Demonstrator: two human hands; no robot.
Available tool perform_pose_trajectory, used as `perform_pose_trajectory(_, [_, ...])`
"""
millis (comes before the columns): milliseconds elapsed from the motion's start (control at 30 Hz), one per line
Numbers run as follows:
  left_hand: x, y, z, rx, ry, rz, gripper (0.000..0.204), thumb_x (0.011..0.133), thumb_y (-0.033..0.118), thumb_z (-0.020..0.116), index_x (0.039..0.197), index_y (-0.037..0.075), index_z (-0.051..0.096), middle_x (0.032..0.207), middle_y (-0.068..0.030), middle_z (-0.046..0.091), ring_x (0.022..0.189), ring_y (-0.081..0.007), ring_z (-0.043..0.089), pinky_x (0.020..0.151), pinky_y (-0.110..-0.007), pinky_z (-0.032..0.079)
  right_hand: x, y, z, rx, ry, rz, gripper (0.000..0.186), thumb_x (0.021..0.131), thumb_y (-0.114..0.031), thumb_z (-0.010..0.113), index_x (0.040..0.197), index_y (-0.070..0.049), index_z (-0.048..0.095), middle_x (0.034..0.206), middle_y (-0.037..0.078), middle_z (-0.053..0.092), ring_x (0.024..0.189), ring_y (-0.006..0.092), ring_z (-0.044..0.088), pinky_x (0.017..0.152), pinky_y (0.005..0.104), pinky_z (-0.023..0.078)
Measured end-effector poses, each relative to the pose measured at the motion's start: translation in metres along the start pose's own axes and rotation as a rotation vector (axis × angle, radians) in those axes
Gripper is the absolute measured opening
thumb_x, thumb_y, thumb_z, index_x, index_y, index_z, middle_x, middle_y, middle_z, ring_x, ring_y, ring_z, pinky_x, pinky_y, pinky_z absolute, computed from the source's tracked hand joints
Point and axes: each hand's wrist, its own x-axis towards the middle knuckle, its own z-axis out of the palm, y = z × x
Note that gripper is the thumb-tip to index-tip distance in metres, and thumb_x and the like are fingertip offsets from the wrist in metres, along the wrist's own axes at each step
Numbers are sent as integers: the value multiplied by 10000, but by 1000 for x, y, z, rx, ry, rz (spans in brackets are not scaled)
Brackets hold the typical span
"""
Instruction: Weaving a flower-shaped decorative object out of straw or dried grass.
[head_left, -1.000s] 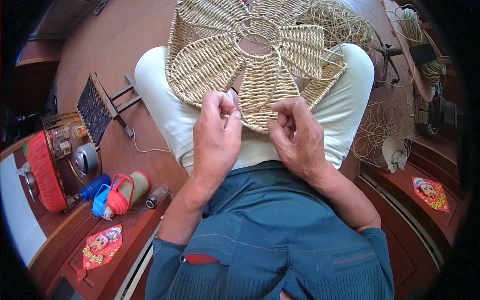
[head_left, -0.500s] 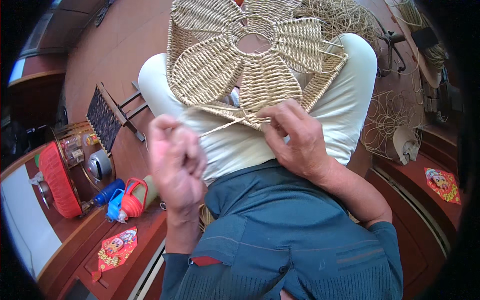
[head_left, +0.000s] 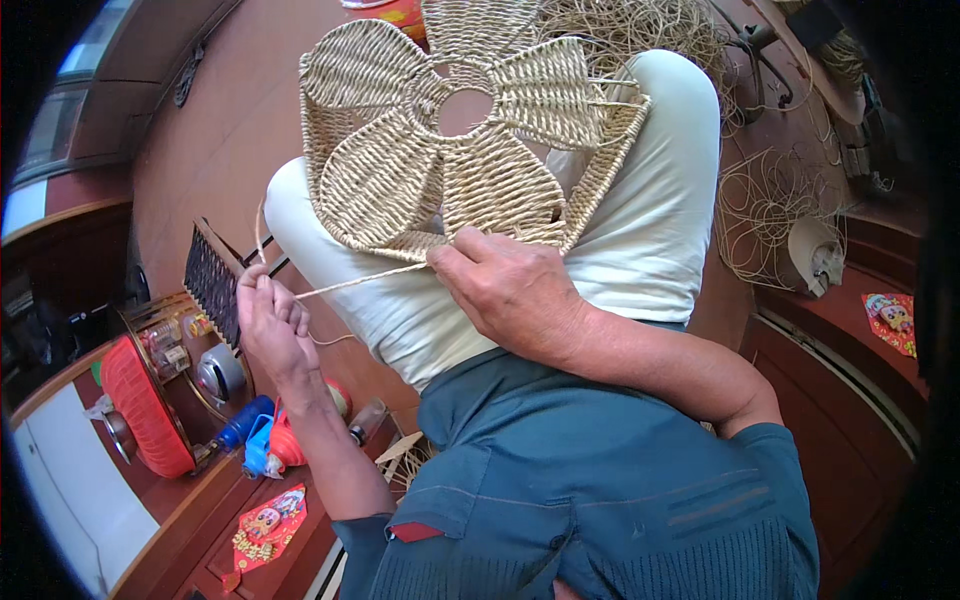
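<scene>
Across my knees lies a woven straw piece (head_left: 385,185) with flower-like petals around an open round centre and woven bands along its edges. A pale twisted straw cord (head_left: 360,282) runs taut from its near edge out to the left. My left hand (head_left: 275,325) pinches this cord, and a loose end rises above the fingers. At the near edge, below the front petal, my right hand (head_left: 515,292) is closed, back of the hand up. Its fingertips press where the cord meets the weave, and what lies under them is partly hidden.
A heap of straw cord (head_left: 640,35) lies on the floor beyond my right knee, with a looser tangle (head_left: 770,215) farther right. To the left are a low woven-seat stool (head_left: 213,275), a red-covered basket (head_left: 145,405) and a blue bottle (head_left: 243,422).
My left hand has moved left and drawn the cord out straight. My right hand has shifted left along the near edge. The whole view has shifted, and the woven piece sits farther left.
</scene>
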Motion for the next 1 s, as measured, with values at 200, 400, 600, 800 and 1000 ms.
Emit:
perform_pose_trajectory(200, [-1,-14,-4,118,125,113,156,1167,153,494,1242,70,603,694,80,356,531,-24,290,438,-225,241,1,2,0,77,45,3,169,1003,-151,706,1164,-103,687,919,78,592,767,285,704,664,421,576])
perform_pose_trajectory(400, [-53,66,6,-44,-143,283,178,1178,128,430,1264,46,563,661,74,348,504,-23,271,434,-225,211,3,3,-1,120,-40,77,180,984,-141,743,1146,-93,681,949,92,617,797,311,720,687,433,586])
perform_pose_trajectory(600, [-66,88,65,-1,-148,525,279,1165,156,461,1392,2,512,740,1,530,543,-53,466,477,-201,365,4,11,-13,225,121,93,152,1018,-163,724,973,-57,625,889,137,651,761,368,705,661,481,566])
perform_pose_trajectory(800, [-64,44,75,752,-272,473,190,1023,11,719,1213,14,711,1072,-99,728,736,-165,681,688,-341,577,4,24,-28,154,142,163,179,985,-138,761,923,-30,633,848,157,647,774,372,689,697,475,555])
perform_pose_trajectory(1000, [-82,-39,110,700,-474,796,317,887,-75,766,1180,48,769,1051,-127,722,944,-293,729,813,-385,598,5,24,-28,160,138,177,197,985,-132,755,911,-17,613,847,167,650,797,377,686,710,486,547])
